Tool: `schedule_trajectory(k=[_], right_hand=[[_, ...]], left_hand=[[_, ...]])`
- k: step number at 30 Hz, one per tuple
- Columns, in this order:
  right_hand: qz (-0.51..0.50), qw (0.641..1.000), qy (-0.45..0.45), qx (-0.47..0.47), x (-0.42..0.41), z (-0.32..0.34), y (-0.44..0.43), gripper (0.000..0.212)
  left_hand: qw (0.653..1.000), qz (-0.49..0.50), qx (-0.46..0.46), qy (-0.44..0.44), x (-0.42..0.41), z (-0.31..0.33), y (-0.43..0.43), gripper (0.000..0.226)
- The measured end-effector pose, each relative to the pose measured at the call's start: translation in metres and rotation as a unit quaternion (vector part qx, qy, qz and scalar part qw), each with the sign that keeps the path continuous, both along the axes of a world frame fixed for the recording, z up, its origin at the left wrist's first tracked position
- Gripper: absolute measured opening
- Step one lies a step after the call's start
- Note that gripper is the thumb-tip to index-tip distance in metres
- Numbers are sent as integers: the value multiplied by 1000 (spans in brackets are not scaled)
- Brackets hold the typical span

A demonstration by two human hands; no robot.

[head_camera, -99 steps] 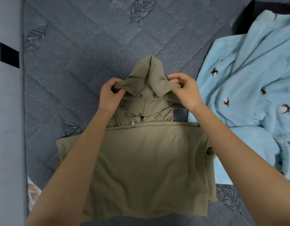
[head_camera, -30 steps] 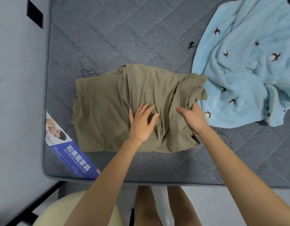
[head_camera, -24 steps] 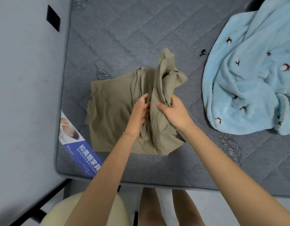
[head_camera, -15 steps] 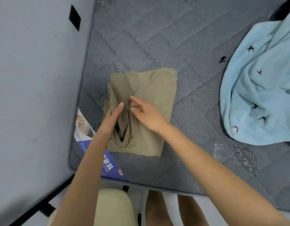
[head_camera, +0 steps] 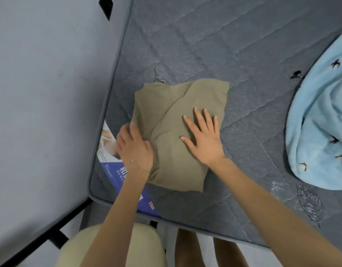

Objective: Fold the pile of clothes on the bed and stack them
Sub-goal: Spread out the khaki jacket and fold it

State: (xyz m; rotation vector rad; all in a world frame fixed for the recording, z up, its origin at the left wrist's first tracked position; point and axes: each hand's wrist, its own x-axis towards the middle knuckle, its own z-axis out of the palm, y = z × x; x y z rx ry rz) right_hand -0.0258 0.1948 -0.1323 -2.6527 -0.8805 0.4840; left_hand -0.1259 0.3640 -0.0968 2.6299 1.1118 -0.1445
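Note:
An olive-green hooded top (head_camera: 187, 105) lies folded into a compact rectangle near the front left corner of the grey quilted mattress (head_camera: 224, 45). My right hand (head_camera: 203, 137) lies flat on its middle with fingers spread. My left hand (head_camera: 134, 147) rests on the bundle's left edge, fingers pressing against the fabric there. A fluffy light-blue garment with small dark motifs (head_camera: 320, 120) lies crumpled and unfolded at the right edge of view.
A grey wall (head_camera: 50, 93) runs along the bed's left side. A blue and white printed label (head_camera: 116, 170) sits on the mattress corner under my left wrist. A pale round stool (head_camera: 112, 249) and my legs are below the bed's front edge.
The olive top went from a wide spread to a half-width fold and now a tight rectangle. Both hands moved from gripping the fabric to pressing it down. The view shifted left.

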Motion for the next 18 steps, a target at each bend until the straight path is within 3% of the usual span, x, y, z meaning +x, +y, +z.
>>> schedule_trajectory(k=[4,7,11,15,18], right_hand=[[0,999,-53,-13,13,-15,12,54],[25,997,-54,-59,20,-38,16,54],[37,995,-52,-75,18,-61,21,54],[57,994,-88,-35,34,-55,20,60],[13,994,-105,-16,77,-38,21,75]], left_hand=[[978,-208,32,8,31,-24,-18,59],[958,-282,23,47,49,-58,-30,57],[963,-253,28,84,42,-94,-19,61],[969,-229,26,95,39,-91,-11,68],[987,-134,21,88,24,-79,-2,73]])
